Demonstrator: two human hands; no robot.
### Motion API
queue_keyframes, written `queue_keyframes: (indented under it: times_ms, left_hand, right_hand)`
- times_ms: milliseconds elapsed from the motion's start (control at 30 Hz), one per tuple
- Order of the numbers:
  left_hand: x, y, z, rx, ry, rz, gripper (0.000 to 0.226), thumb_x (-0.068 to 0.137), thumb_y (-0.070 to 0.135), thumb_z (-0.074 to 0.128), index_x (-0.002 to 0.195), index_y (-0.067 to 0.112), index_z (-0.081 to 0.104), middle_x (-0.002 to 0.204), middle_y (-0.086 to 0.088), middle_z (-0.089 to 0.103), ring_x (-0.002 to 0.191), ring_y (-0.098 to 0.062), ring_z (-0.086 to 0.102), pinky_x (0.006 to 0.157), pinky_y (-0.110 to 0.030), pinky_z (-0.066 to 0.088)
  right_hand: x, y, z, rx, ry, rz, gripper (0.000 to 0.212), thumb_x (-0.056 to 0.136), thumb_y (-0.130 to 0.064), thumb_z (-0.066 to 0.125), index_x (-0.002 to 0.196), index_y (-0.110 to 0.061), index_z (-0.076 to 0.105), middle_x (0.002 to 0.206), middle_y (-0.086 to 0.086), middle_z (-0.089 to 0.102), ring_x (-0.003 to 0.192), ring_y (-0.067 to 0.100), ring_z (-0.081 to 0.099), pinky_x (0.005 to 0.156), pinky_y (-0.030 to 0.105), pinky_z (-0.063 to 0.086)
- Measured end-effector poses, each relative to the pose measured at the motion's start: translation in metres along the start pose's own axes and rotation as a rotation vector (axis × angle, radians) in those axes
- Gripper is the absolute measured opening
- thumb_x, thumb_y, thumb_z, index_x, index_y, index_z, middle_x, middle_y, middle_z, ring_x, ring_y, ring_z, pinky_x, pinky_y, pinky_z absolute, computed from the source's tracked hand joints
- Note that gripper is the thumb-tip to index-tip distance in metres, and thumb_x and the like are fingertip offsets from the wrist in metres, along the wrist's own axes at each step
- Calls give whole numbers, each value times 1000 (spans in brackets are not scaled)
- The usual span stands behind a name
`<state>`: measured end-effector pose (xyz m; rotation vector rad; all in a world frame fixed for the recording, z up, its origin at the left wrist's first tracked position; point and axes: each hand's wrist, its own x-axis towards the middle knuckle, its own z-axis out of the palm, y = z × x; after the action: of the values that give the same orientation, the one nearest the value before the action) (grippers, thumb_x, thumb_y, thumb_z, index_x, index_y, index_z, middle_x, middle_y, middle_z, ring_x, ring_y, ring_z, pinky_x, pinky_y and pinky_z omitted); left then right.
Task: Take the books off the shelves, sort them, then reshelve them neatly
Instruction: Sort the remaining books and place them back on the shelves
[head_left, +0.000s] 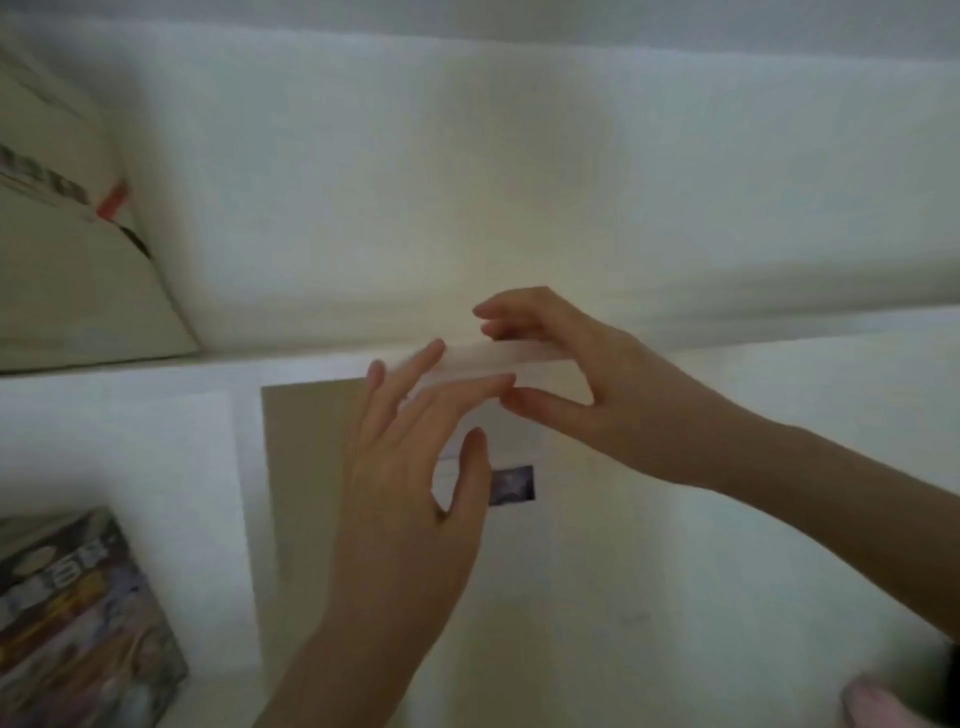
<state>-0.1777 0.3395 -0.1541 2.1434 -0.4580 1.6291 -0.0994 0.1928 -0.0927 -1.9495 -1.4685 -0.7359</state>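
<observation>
White shelving (156, 371) frames a pale book (493, 359) between both hands (410, 467) (587, 384).

Pale shelves with a few patches of colour.
The shelf (130, 374) is white all over. The upper-left book (62, 249) is cream with black lettering and a red-orange mark. In the middle are a plain tan book (306, 467) and a white book (519, 441) bearing a small dark purple-blue picture (511, 484). The lower-left book (78, 613) has a busy cover of grey, purple and yellow. A pink blur (878, 706) fills the bottom right corner.
</observation>
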Motion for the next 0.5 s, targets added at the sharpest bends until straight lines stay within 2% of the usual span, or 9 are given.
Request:
queue_keyframes:
  times_ms: [67,100,167,233,333,400,467,500]
  left_hand:
    - [-32,3,42,-114,-65,-54,33,91,16,46,117,32,58,122,34,49,126,6,41,108,-34,33]
    - [-50,6,64,-198,-147,-151,34,92,17,46,119,35,56,122,29,53,123,3,45,105,-36,38]
    - [-93,8,108,-321,-354,-328,36,94,17,47,125,34,53,123,20,57,118,0,51,102,-35,42]
    - [-144,10,150,-338,-587,-414,44,93,11,52,129,36,48,122,17,58,115,-2,52,101,-30,42]
    - [-224,22,200,-354,-1040,-539,49,93,14,56,133,37,40,133,8,52,120,-6,49,102,-19,35]
    - [-272,35,224,-380,-1309,-726,46,95,20,53,139,26,40,143,0,45,125,-12,47,105,-22,34]
    - [-305,49,240,-381,-1450,-911,52,97,24,50,145,16,31,149,-4,37,132,-17,41,104,-22,32]
    - [-317,54,246,-387,-1482,-1003,55,98,27,50,146,14,27,150,-4,35,134,-18,39,102,-21,32]
  right_hand:
    - [-48,17,2,-334,1,-79,39,97,-32,52,134,-21,48,149,-2,41,140,12,33,117,28,25]
    - [-75,30,6,-404,-32,-57,41,97,-32,51,136,-19,48,149,-1,41,141,14,31,116,27,25]
    - [-132,55,14,-319,-125,212,47,97,-31,53,142,-24,41,147,-7,42,134,9,37,111,21,27]
    - [-204,85,29,-159,-195,588,50,96,-34,55,143,-32,35,145,-13,41,127,5,41,105,18,30]
    - [-325,118,65,76,-241,1097,49,94,-41,57,139,-34,39,141,-10,44,130,9,42,106,31,38]
    - [-395,123,92,134,-292,1335,63,87,-56,54,141,-28,38,147,-2,40,136,16,37,109,31,34]
    - [-450,124,117,183,-324,1510,87,77,-71,52,146,-23,31,152,5,32,140,21,30,112,32,27]
    - [-472,125,128,208,-331,1590,92,76,-71,55,149,-24,26,155,7,26,143,23,25,114,36,24]
